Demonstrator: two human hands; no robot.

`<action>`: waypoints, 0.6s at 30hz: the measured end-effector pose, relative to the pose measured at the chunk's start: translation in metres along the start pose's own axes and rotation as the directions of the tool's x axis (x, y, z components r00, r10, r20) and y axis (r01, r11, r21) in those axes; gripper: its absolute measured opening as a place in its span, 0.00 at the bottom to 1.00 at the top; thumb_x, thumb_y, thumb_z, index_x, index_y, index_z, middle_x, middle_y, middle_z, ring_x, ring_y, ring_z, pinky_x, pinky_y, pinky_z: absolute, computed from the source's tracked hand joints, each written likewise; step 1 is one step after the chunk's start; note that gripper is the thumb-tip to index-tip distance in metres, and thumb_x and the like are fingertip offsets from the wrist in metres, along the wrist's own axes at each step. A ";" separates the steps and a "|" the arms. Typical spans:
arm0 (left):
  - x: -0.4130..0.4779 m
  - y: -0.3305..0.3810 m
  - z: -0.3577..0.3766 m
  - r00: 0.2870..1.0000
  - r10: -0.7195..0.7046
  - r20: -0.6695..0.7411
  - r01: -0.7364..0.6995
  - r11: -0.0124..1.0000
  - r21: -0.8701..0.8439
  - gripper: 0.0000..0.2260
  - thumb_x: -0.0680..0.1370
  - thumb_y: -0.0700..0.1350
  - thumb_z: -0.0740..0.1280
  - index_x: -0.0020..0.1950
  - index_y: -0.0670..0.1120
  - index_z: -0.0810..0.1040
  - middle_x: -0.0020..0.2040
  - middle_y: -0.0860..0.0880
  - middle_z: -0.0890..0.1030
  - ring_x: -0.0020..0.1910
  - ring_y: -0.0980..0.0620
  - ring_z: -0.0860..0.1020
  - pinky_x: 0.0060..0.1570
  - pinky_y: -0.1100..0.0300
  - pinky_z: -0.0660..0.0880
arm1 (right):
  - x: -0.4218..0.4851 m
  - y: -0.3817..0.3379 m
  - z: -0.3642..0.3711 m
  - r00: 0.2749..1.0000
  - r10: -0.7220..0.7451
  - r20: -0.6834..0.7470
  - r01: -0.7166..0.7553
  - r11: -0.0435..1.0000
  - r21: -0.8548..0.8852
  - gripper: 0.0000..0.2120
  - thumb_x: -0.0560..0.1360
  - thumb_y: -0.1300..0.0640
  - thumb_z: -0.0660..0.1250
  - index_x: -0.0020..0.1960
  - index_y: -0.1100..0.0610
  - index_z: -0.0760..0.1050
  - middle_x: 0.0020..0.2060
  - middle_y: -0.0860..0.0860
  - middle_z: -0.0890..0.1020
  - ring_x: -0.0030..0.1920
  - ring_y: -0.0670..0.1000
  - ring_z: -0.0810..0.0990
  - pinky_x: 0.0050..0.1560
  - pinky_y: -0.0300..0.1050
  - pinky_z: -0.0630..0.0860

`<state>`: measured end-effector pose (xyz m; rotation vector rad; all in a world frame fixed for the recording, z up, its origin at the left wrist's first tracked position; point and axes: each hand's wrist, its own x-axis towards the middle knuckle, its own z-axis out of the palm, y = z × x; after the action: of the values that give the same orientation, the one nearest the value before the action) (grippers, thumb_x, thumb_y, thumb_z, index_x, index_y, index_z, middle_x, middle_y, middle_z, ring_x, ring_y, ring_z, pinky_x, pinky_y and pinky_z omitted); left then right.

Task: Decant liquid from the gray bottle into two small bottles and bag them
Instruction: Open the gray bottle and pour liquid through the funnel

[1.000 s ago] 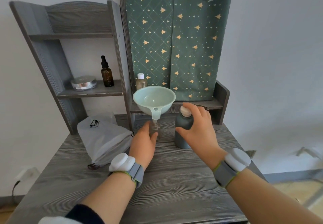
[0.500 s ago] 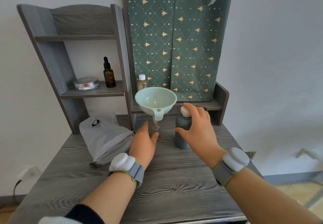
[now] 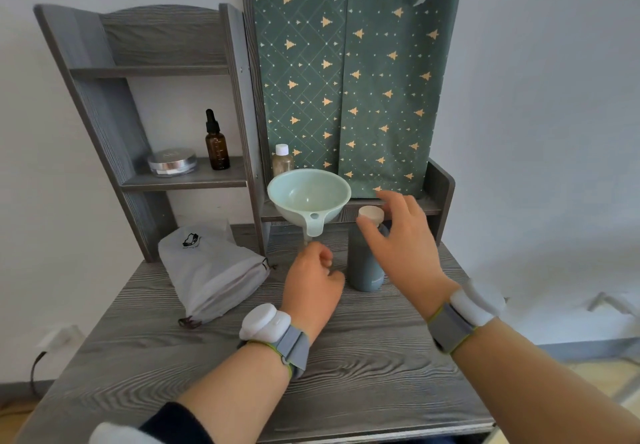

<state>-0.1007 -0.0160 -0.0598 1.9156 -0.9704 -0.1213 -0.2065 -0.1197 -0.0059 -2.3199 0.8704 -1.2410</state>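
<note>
Hovering right fingers (image 3: pixel 388 198) over gray bottle (image 3: pixel 364 265)

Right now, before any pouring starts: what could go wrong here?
1. The funnel is wide on a thin stem. The left hand curls at its base, hiding what it sits in. A slack grip could tip it.
2. The gray bottle is capped, with only the open right hand at its cap. Twisting one-handed may spin or topple it into the funnel.
3. The cloth bag lies close by, so spills could wet it.
</note>
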 end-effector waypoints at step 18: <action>0.014 0.032 0.027 0.985 -0.075 0.153 0.129 0.914 -0.386 0.23 0.67 0.51 0.78 0.58 0.54 0.74 0.51 0.60 0.80 0.50 0.65 0.78 0.47 0.66 0.73 | 0.039 -0.008 -0.023 0.960 0.081 0.270 -0.035 0.985 -0.169 0.21 0.66 0.42 0.75 0.49 0.57 0.79 0.45 0.52 0.80 0.47 0.52 0.78 0.46 0.46 0.75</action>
<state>-0.1217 -0.0518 -0.0449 1.5962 -0.8572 -0.4791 -0.2070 -0.1403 0.0351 -2.4969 0.9628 -0.8211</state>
